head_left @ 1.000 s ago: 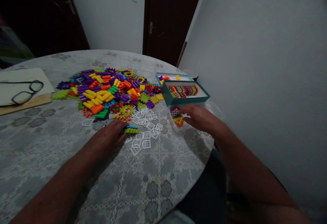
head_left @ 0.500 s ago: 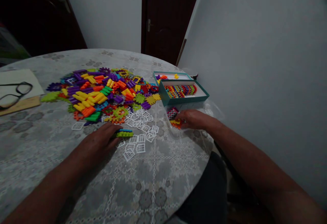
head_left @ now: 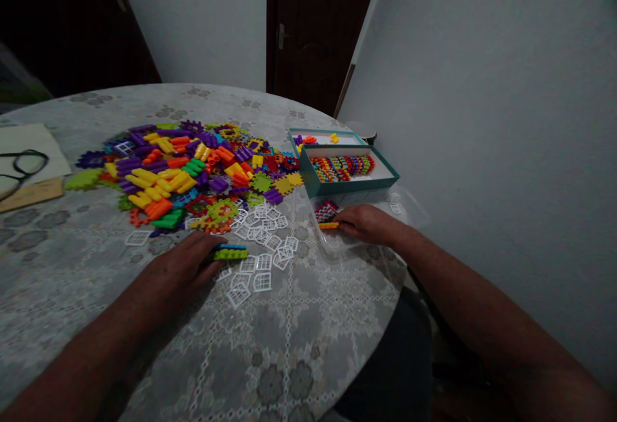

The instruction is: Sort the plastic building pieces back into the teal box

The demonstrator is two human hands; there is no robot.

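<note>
My left hand (head_left: pixel 195 255) is closed on a small stack of toy gear pieces (head_left: pixel 230 254), lime green with blue, held edge-on above the tablecloth. My right hand (head_left: pixel 366 224) reaches into a clear plastic box (head_left: pixel 332 252) and pinches an orange-yellow gear piece (head_left: pixel 329 225), also edge-on. Just behind that piece, inside the box, sits a block of stacked pieces (head_left: pixel 326 211) in pink, black and white. White window-shaped pieces (head_left: pixel 263 263) lie scattered between my hands. Both sets of fingertips are partly hidden.
Beyond my left hand spreads a big pile of colourful plastic pieces (head_left: pixel 183 178). A teal-edged box (head_left: pixel 354 185) holds rows of stacked gears, with its shallow lid-like tray (head_left: pixel 322 131) behind. Eyeglasses (head_left: pixel 29 164) rest on paper at far left. A wall (head_left: pixel 482 120) rises at right.
The orange-yellow piece in my right hand has turned from a slanted view to edge-on, near the stacked block. My left hand keeps its stack. The view has shifted slightly.
</note>
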